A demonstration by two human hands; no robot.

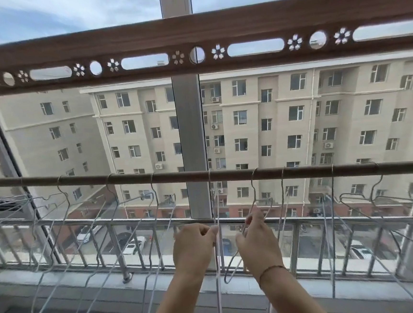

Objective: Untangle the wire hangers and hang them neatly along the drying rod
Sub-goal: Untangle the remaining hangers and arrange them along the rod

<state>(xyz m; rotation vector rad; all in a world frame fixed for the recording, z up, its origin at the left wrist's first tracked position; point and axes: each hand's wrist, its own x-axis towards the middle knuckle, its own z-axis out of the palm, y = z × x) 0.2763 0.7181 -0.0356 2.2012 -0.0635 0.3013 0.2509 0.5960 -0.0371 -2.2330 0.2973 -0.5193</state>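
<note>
Thin silver wire hangers (142, 236) hung spaced along the brown round drying rod (172, 176) before the window. The left hand (193, 247) pinched one edge-on hanger (219, 267) at mid-rod, fingers closed on its wire; the right hand (256, 239) pinched the neighbouring hanger (235, 266) (a thin bracelet (270, 270) circled that wrist).

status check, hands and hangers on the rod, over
Left hand pinching the middle hanger; right hand gripping the next hanger. Other hangers spread along the drying rod. Nothing in the way.
</note>
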